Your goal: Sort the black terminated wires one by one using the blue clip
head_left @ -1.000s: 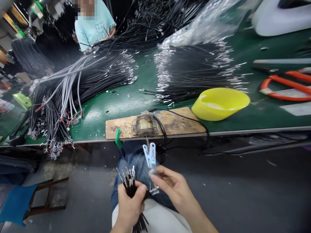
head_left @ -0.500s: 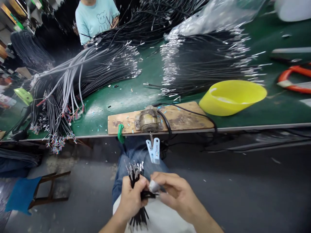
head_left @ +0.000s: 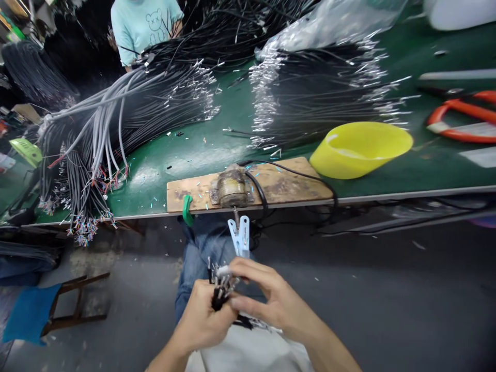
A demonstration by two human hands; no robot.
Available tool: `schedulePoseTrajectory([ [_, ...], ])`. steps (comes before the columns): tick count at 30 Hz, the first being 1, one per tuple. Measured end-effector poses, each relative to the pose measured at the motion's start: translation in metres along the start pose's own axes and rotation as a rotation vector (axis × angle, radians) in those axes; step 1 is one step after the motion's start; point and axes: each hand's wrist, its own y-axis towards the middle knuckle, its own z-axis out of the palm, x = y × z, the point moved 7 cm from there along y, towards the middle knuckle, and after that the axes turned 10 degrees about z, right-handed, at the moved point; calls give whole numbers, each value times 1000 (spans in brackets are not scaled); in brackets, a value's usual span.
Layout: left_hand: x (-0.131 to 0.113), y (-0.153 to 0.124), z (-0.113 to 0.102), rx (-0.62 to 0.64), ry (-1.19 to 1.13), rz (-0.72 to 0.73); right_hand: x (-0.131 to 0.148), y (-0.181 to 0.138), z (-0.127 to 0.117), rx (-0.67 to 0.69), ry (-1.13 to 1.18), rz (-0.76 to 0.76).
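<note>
My left hand is closed around a small bundle of black wires with stripped silver tips, held over my lap. My right hand pinches the tips of those wires from the right, thumb and forefinger pressed together at the top of the bundle. Just above both hands a pale blue clip hangs from a small motor fixed to a wooden board at the table edge.
The green table carries big heaps of black cables, grey cables, a yellow bowl and orange-handled shears. A person in a light blue shirt stands beyond. A blue stool sits at lower left.
My hands turned the bundle and rose slightly toward the clip. My right hand shifted from the bundle's side up to its tips. The view moved a little to the right.
</note>
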Motion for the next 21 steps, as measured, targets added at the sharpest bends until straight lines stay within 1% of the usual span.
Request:
schedulePoseTrajectory([
  [1,4,-1,-2,-48,-28,-31,0,0,1,4,-7,-12],
  [2,8,-2,-3,-104,-58,-64,0,1,0,-25,-9,-18],
  [4,18,-4,-6,-219,-102,-118,-3,2,-5,-146,1,-6],
  [6,24,-5,-7,-310,-140,-133,-6,1,-8,-247,25,15],
  [10,33,-7,2,-345,-305,-192,-5,-3,-6,-351,24,25],
  [13,33,-8,9,-327,-401,-220,2,-9,-9,-480,-18,-42],
  [14,32,-8,11,-321,-413,-219,2,-11,-9,-501,-9,-57],
  [15,31,-8,12,-315,-420,-217,0,-11,-8,-492,19,-51],
  [17,28,-8,13,-299,-443,-218,-11,-8,-4,-409,123,24],
  [19,26,-7,12,-279,-465,-218,-27,-5,2,-299,262,150],
  [21,24,-5,10,-262,-478,-213,-42,-4,7,-216,408,276],
])
